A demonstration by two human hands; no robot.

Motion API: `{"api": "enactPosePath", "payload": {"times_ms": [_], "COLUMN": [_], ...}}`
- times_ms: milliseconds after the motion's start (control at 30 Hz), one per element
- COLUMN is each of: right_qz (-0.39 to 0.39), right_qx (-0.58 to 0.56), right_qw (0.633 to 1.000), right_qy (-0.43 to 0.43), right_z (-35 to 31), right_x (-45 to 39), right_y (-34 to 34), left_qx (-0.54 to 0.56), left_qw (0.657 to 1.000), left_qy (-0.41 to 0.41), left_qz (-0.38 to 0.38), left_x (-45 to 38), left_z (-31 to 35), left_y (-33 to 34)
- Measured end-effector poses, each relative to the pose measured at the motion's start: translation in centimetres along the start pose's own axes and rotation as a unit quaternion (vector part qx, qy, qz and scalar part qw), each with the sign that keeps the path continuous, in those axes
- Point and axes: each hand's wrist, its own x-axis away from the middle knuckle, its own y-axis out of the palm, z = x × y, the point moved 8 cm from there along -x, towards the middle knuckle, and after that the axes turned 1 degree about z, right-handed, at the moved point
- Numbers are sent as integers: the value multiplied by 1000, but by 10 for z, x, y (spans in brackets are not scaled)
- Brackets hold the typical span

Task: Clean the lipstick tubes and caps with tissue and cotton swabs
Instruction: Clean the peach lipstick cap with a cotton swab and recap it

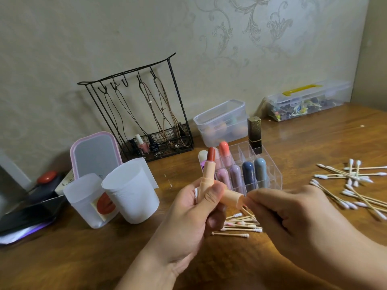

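My left hand (188,214) grips a peach lipstick tube (206,178) upright, its dark red bullet twisted out. The same hand also holds the peach cap (232,198) lying sideways, its open mouth turned right. My right hand (289,214) pinches its fingertips together at the cap's mouth, apparently on a cotton swab that the fingers mostly hide. A bit of white tissue (196,192) shows in the left palm. Used, pink-stained swabs (240,225) lie on the table under my hands. Clean swabs (356,185) are scattered to the right.
A clear organizer (270,164) holding several lipsticks stands behind my hands, with a black-and-gold lipstick (254,132) at its back. Two white cups (134,193) and a pink-rimmed lid (94,153) stand left. A wire rack (146,122) and clear boxes (222,122) line the wall.
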Motion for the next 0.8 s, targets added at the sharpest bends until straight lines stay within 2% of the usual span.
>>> {"api": "enactPosePath", "payload": {"times_ms": [100,167,333,400,500,567,667,800], "right_qz": [-45,-44,20,37,43,-6,-127,-189], "right_qx": [-33,-61,-138,-126,-44,39,141,205], "right_qw": [998,997,990,991,996,994,975,945], "right_qy": [-27,-18,-11,0,64,100,117,169], "right_z": [-5,-1,3,7,24,32,34,33], "right_x": [3,0,-7,-7,-8,-7,-2,-3], "right_y": [9,4,-21,-27,-27,-15,12,11], "left_qx": [23,76,230,275,315,317,308,287], "left_qw": [1000,997,964,948,931,929,930,935], "left_qy": [-9,-18,-20,-30,-45,-45,-41,-32], "left_qz": [6,3,-133,-157,-176,-186,-195,-205], "left_x": [-1,-3,-7,-7,-6,-6,-5,-5], "left_z": [-3,-5,4,7,8,9,8,7], "left_y": [-4,-6,4,5,6,7,7,6]}}
